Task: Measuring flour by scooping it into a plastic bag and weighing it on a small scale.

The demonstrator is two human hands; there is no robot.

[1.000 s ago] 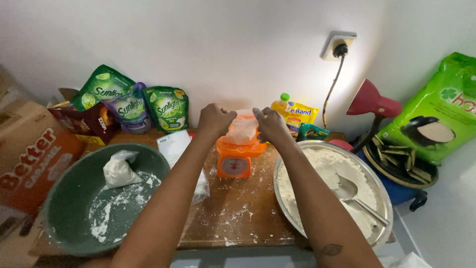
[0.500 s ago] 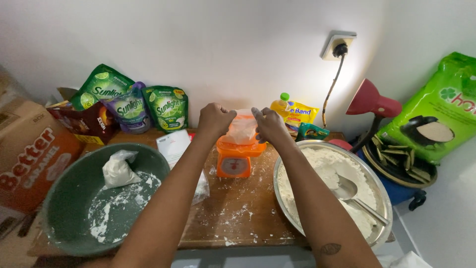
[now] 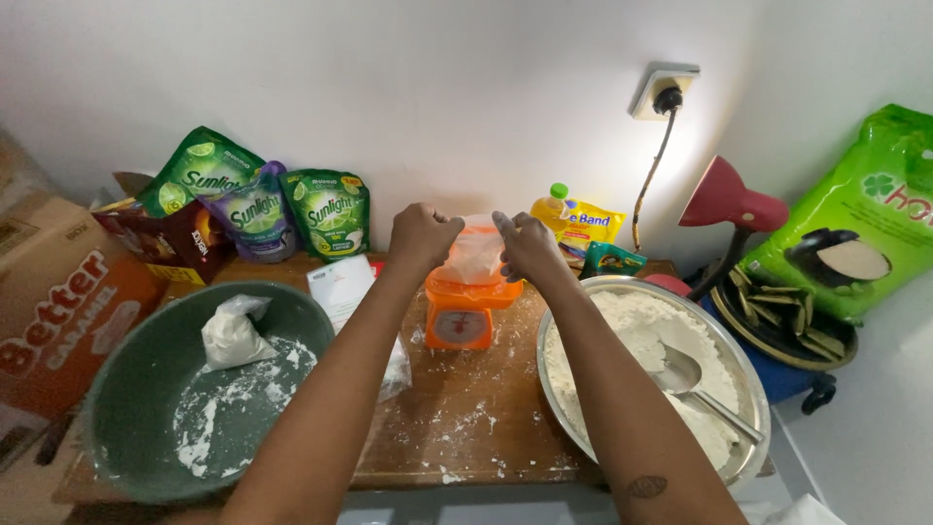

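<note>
Both hands, left hand [image 3: 423, 236] and right hand [image 3: 525, 245], pinch shut the clear flour bag [image 3: 474, 255] between them (1 side each), directly above the orange scale [image 3: 462, 311].

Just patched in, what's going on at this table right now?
A person has both hands on a clear plastic bag of white powder sitting on a small orange kitchen scale: left hand and right hand pinch its top from either side. To the right, a metal bowl holds flour with a spoon in it. To the left, a green basin holds a tied bag and scattered flour.
</note>
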